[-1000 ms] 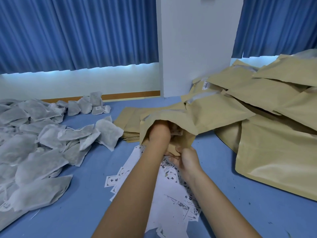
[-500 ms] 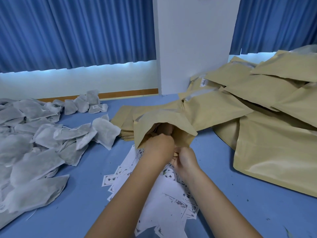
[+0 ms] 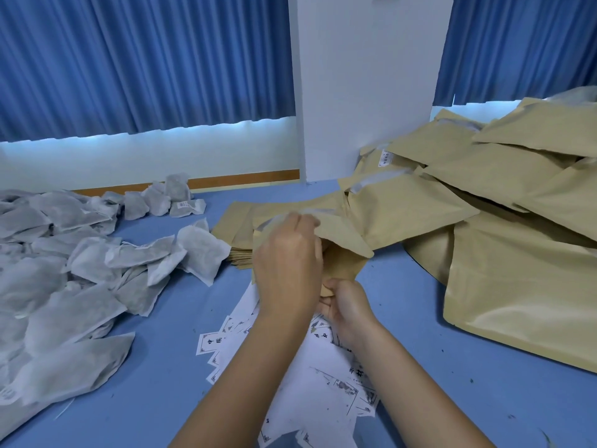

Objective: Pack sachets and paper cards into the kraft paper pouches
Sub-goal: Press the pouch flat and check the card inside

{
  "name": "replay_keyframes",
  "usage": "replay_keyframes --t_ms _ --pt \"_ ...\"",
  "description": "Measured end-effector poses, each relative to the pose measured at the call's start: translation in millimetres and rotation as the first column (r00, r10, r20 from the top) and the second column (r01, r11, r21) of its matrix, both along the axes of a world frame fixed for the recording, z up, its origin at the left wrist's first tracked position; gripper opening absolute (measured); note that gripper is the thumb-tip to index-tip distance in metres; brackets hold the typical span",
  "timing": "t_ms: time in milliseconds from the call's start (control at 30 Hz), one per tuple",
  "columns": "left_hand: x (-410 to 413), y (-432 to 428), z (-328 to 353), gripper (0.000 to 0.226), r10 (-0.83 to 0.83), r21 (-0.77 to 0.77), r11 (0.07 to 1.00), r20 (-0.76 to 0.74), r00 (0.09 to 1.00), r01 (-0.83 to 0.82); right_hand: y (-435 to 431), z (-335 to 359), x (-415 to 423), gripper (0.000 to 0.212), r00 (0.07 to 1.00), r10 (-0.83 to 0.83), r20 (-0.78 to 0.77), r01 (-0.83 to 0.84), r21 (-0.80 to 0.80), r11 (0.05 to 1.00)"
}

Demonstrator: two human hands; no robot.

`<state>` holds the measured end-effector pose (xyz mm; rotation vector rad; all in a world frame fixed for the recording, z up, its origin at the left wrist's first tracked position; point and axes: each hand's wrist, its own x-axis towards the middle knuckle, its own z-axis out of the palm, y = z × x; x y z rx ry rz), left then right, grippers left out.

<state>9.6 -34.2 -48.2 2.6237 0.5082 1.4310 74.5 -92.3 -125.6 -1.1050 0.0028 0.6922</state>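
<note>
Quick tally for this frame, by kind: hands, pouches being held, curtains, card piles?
Left hand and right hand: 2
Tan kraft paper pouch, held: 1
Blue pleated curtains: 2
Pile of white printed paper cards: 1
Total: 6

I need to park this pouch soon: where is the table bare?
Bare table lies between the sachet heap and the paper cards, and again between the cards and the kraft pouch pile, widening toward the near right. Crowded: sachets on the left, pouches on the right, cards in the middle.
</note>
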Motion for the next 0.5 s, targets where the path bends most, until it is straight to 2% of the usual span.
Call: replay_keyframes --t_ms 33,67,133,167,233,300,367,433,500 --pt "0 3 2 0.025 0.010 0.060 0.998 0.030 0.999 -0.011 0 0 0 0.030 1.000 0.005 0.006 -0.005 0.000 1.000" --pt "2 6 3 0.030 0.015 0.084 0.996 -0.090 0.996 -0.007 0 0 0 0.028 1.000 0.005 0.011 -0.005 0.000 1.000" --pt "6 14 -5 0.029 0.008 0.039 0.999 -0.408 0.913 0.008 -1 3 -1 0.023 0.999 0.028 0.046 -0.030 0.028 0.999" --pt "9 16 -14 0.027 -0.017 0.000 1.000 -0.511 0.859 0.019 -2 5 -3 0.022 0.996 0.060 0.072 -0.064 0.059 0.996" --pt "8 16 -31 0.022 -0.028 -0.025 1.000 -0.595 0.803 0.016 -4 8 -6 0.022 0.984 0.133 0.120 -0.149 0.129 0.981" --pt "4 12 -43 0.023 -0.006 -0.019 1.000 -0.618 0.786 -0.007 -6 11 -7 0.021 0.964 0.213 0.160 -0.236 0.142 0.961" --pt "-3 8 -52 0.027 -0.033 -0.095 0.995 -0.531 0.847 -0.020 -7 11 -8 0.025 0.947 0.267 0.179 -0.292 0.130 0.948" --pt "-11 -3 -58 0.022 -0.163 -0.147 0.982 -0.344 0.925 0.118 -8 11 -6 0.029 0.973 0.219 0.065 -0.228 0.172 0.958" --pt "-19 -17 -68 0.016 -0.244 -0.131 0.967 -0.228 0.943 0.218 -8 9 -2 0.030 0.992 0.104 -0.075 -0.087 0.202 0.976"
